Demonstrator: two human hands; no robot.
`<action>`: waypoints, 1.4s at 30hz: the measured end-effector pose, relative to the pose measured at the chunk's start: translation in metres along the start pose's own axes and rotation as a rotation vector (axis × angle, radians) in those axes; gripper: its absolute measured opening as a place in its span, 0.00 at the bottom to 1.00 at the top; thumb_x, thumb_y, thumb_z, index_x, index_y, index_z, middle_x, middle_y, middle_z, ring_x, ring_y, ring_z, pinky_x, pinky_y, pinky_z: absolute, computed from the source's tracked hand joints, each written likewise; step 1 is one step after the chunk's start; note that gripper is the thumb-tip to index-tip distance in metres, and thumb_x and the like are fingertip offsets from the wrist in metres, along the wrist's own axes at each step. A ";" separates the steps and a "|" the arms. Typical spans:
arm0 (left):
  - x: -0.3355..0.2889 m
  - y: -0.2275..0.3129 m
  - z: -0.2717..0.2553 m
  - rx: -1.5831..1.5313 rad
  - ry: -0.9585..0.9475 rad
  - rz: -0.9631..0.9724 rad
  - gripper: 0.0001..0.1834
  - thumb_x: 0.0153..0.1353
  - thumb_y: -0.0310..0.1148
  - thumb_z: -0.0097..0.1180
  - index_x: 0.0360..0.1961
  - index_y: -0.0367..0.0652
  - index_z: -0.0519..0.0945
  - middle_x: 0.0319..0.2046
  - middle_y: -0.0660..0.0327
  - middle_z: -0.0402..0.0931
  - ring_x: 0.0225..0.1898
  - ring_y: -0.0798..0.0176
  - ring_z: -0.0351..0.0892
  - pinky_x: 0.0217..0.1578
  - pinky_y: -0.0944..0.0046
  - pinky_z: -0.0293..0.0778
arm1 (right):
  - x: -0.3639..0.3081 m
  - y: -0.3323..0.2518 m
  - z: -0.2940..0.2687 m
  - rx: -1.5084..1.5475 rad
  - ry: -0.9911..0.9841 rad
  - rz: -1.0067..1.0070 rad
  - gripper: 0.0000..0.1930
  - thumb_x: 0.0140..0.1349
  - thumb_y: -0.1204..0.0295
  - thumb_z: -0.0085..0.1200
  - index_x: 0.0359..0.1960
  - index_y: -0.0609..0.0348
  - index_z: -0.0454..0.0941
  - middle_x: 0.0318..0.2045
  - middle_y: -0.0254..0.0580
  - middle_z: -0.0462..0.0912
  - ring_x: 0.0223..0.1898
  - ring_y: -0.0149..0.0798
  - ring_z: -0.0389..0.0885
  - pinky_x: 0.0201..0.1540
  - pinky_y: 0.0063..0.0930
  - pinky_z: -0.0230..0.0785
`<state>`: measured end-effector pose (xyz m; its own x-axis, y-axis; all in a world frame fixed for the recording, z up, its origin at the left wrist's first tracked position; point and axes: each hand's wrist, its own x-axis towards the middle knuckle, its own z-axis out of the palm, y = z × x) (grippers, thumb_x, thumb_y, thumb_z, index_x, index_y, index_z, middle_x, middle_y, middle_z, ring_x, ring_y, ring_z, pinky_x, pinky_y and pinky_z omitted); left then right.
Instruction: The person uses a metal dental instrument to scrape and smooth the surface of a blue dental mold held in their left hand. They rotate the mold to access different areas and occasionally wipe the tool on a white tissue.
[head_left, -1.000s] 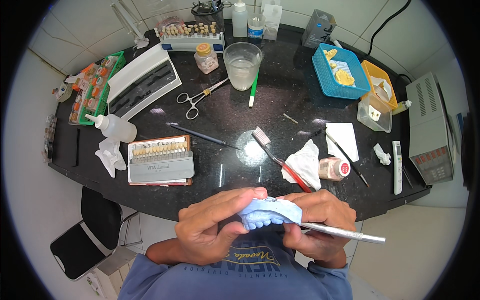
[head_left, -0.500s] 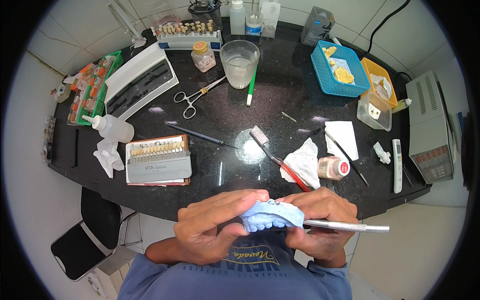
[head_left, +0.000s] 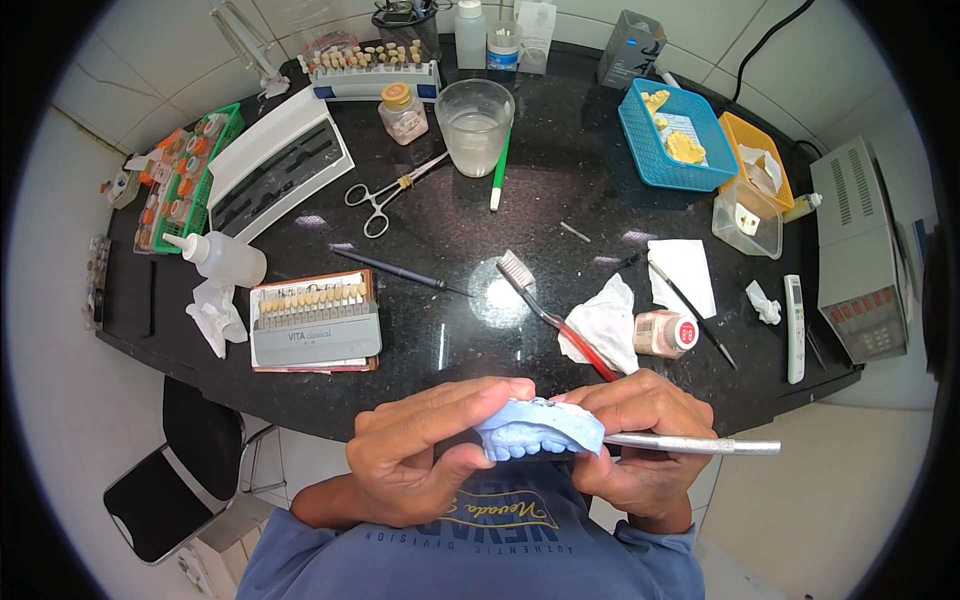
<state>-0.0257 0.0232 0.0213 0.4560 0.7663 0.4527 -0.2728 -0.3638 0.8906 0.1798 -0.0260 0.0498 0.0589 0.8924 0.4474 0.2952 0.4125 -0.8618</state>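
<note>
Left hand [head_left: 415, 450], half-closed, pinches one end of a blue, plaster-like, arch-shaped dental cast [head_left: 538, 430], held between it and the right hand [head_left: 645, 472], which curls snugly round a slim silver metal rod [head_left: 740, 447] that could nick the cast should its grip slip.

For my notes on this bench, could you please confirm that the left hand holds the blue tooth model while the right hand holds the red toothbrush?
Not quite: the right hand holds a silver metal tool; the red toothbrush lies on the table, as the head view shows. The left hand does hold the blue tooth model.
</note>
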 end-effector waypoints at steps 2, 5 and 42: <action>0.000 0.000 0.000 0.002 -0.001 -0.001 0.25 0.67 0.34 0.60 0.61 0.31 0.73 0.48 0.35 0.80 0.52 0.42 0.82 0.52 0.49 0.80 | 0.000 0.001 0.000 -0.004 0.005 0.000 0.12 0.41 0.85 0.67 0.28 0.61 0.81 0.30 0.47 0.87 0.32 0.38 0.89 0.30 0.23 0.79; 0.000 0.001 0.000 0.006 0.004 0.002 0.25 0.68 0.34 0.59 0.61 0.30 0.73 0.48 0.34 0.80 0.52 0.42 0.82 0.52 0.48 0.80 | 0.000 0.001 0.000 -0.018 0.002 0.003 0.12 0.40 0.85 0.67 0.28 0.61 0.80 0.30 0.47 0.87 0.32 0.38 0.89 0.30 0.23 0.79; -0.031 -0.013 0.004 -0.092 -0.077 0.353 0.22 0.55 0.19 0.67 0.50 0.40 0.73 0.52 0.45 0.72 0.59 0.36 0.73 0.59 0.43 0.78 | -0.002 -0.022 -0.013 0.005 -0.256 -0.220 0.13 0.49 0.77 0.71 0.34 0.70 0.82 0.31 0.51 0.84 0.41 0.56 0.89 0.33 0.31 0.86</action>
<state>-0.0327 0.0019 -0.0037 0.3820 0.5588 0.7361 -0.4977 -0.5467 0.6734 0.1860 -0.0396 0.0713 -0.2475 0.7987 0.5485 0.2698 0.6005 -0.7527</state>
